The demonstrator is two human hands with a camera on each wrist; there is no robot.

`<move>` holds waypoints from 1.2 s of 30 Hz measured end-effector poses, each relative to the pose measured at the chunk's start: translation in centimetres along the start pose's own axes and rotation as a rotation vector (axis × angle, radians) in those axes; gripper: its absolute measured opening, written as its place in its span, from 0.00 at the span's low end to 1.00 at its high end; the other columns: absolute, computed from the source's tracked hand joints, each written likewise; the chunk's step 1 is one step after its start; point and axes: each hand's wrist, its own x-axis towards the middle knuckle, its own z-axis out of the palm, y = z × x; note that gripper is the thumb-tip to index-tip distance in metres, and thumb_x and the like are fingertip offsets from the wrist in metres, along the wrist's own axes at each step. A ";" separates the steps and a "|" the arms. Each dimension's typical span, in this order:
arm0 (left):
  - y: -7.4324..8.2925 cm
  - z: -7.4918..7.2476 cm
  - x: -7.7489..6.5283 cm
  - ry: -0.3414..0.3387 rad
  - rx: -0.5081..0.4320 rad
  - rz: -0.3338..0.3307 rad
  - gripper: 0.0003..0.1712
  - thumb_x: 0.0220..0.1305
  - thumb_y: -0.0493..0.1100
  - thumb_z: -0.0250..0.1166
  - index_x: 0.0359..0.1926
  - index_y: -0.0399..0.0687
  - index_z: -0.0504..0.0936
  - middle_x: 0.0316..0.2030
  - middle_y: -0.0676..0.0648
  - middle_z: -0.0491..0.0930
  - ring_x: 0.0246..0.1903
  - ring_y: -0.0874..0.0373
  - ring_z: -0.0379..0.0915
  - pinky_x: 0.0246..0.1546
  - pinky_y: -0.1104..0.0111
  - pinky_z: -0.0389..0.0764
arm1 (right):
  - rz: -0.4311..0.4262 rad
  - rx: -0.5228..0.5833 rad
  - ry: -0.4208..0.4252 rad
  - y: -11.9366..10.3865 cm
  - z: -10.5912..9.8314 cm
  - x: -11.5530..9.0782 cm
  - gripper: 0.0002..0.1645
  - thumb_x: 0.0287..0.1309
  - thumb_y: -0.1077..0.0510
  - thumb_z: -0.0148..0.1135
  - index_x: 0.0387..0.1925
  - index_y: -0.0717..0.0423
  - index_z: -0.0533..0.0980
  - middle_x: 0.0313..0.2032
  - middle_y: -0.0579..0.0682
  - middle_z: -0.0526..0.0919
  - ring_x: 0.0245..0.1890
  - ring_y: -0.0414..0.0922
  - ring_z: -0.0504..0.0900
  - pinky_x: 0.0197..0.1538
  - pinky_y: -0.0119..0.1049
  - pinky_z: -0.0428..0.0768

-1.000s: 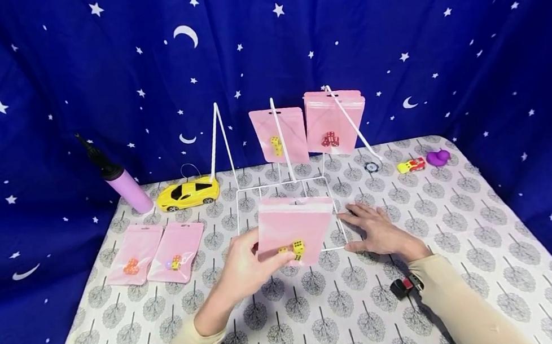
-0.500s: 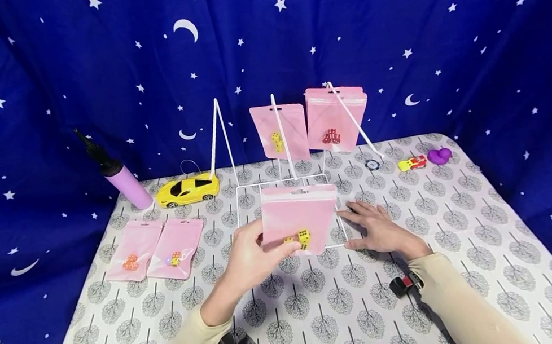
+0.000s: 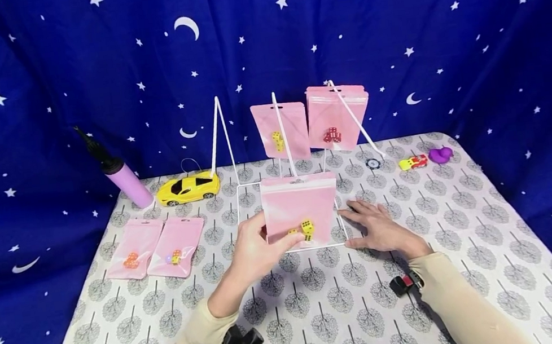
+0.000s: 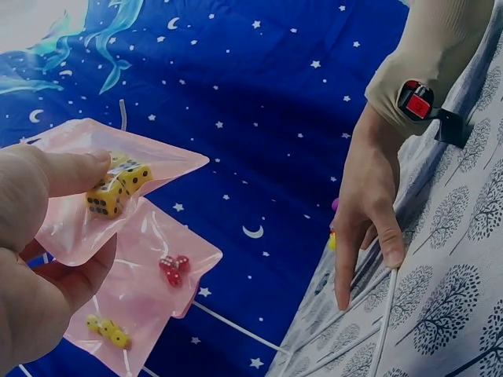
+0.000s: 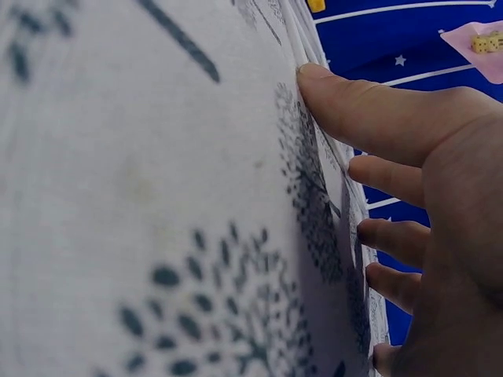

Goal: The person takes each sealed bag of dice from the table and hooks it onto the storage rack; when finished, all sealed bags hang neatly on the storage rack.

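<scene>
Plainly, the left hand (image 3: pixel 254 248) pinches a pink bag (image 3: pixel 287 207) in front of the white rack (image 3: pixel 285 138), the bag's long axis rising away, slotted edge (image 3: pixel 297 180) uppermost, yellow dice (image 3: pixel 307 227) low; the right hand (image 3: pixel 378 227), fingers extended, touches the rack's base (image 3: pixel 338 245).

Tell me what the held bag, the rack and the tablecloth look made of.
Bag: probably glossy plastic film; it creases, and dice show through. Rack: likely metal wire, painted or coated white; it is thin and tightly bent, yet looks stiff. Tablecloth: apparently matte printed fabric; faint thread texture shows, fiber unclear.
</scene>
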 end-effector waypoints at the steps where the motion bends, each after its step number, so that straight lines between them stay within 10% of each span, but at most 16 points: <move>1: 0.0 0.0 0.0 0.000 -0.003 -0.004 0.25 0.45 0.41 0.79 0.47 0.45 0.83 0.42 0.46 0.87 0.37 0.57 0.84 0.38 0.68 0.86 | 0.001 0.002 0.000 0.0 0.0 0.0 0.51 0.49 0.36 0.69 0.72 0.48 0.62 0.74 0.63 0.53 0.74 0.65 0.47 0.67 0.76 0.39; 11: -0.5 0.0 0.6 0.031 0.019 0.042 0.25 0.44 0.39 0.79 0.46 0.43 0.83 0.40 0.44 0.87 0.34 0.57 0.83 0.33 0.67 0.85 | -0.003 0.013 0.003 -0.1 -0.1 0.1 0.51 0.49 0.36 0.70 0.72 0.49 0.63 0.74 0.63 0.53 0.74 0.66 0.47 0.67 0.76 0.39; 36: -1.5 0.5 3.0 0.056 -0.030 -0.082 0.23 0.48 0.42 0.78 0.46 0.42 0.82 0.40 0.43 0.86 0.35 0.54 0.83 0.34 0.67 0.86 | 0.000 0.015 0.003 -0.3 -0.1 -0.2 0.51 0.50 0.38 0.70 0.72 0.49 0.62 0.74 0.65 0.53 0.74 0.66 0.47 0.67 0.76 0.38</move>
